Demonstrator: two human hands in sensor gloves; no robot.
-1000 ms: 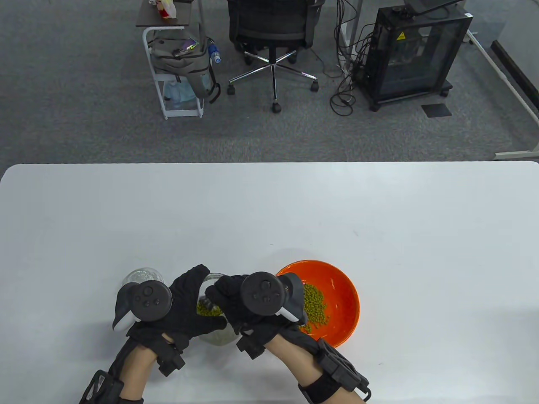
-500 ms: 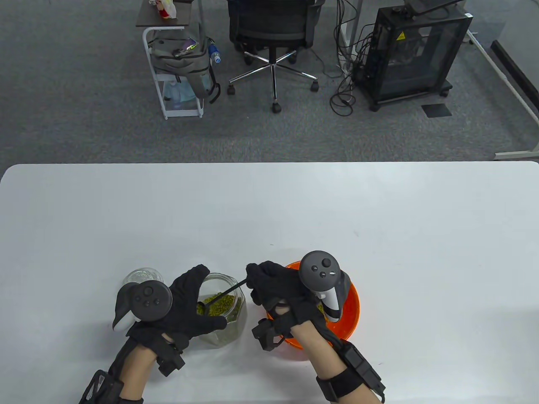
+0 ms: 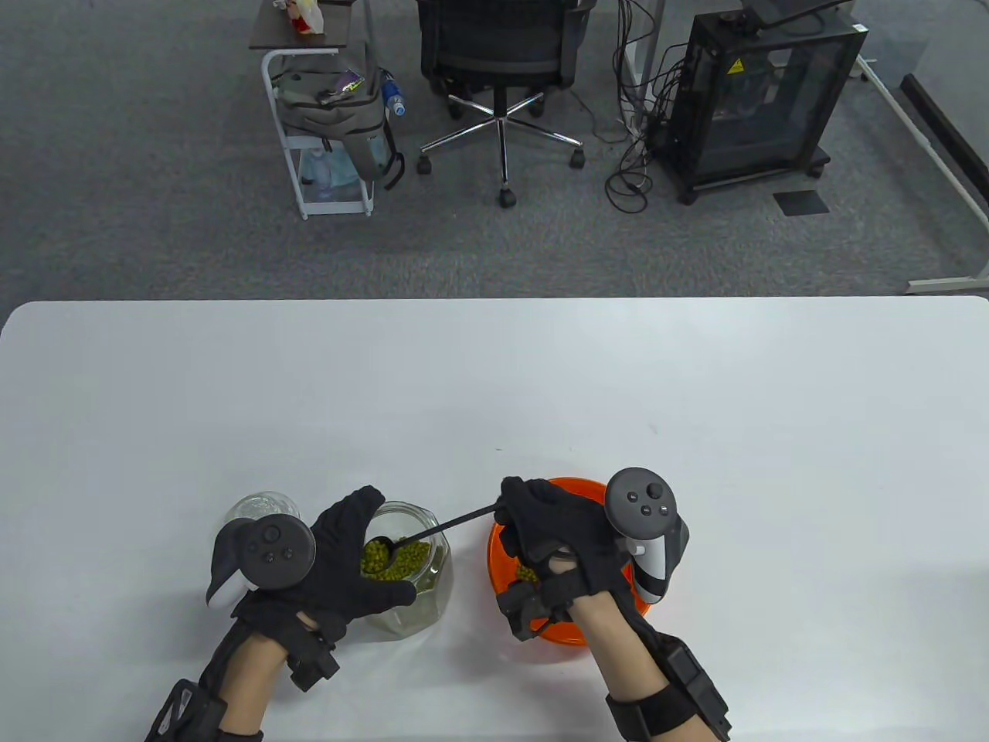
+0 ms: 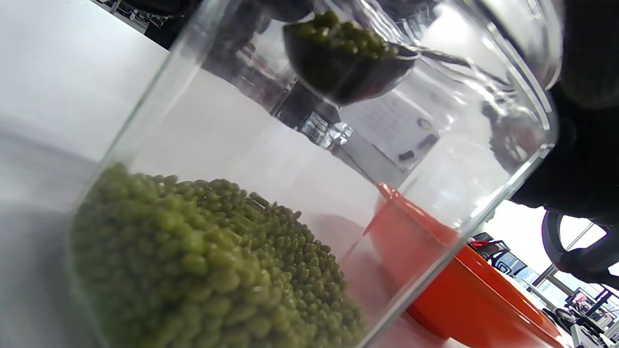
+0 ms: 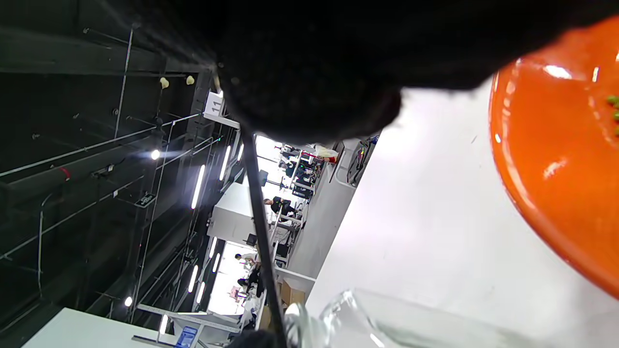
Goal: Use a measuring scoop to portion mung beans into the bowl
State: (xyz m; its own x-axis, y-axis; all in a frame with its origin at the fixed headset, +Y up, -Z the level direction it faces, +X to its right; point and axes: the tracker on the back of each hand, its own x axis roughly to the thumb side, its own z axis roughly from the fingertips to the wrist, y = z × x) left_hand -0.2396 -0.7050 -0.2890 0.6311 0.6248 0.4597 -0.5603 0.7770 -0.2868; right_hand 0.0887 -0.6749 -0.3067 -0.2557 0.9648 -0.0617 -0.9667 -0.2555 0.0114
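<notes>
A clear glass jar of green mung beans stands near the table's front edge. My left hand grips it around its left side. My right hand pinches the thin black handle of a measuring scoop. Its bowl, heaped with beans, hangs at the jar's mouth. The handle runs down from my right fingers in the right wrist view. An orange bowl with some beans sits right of the jar, mostly under my right hand.
A clear glass lid lies left of the jar, behind my left hand. The white table stretches wide behind and to the right. An office chair and a cart stand on the floor beyond.
My right hand has drawn right and back out of the jar to above the orange bowl. The scoop has come up full of beans to the jar's mouth. My left hand has stayed put.
</notes>
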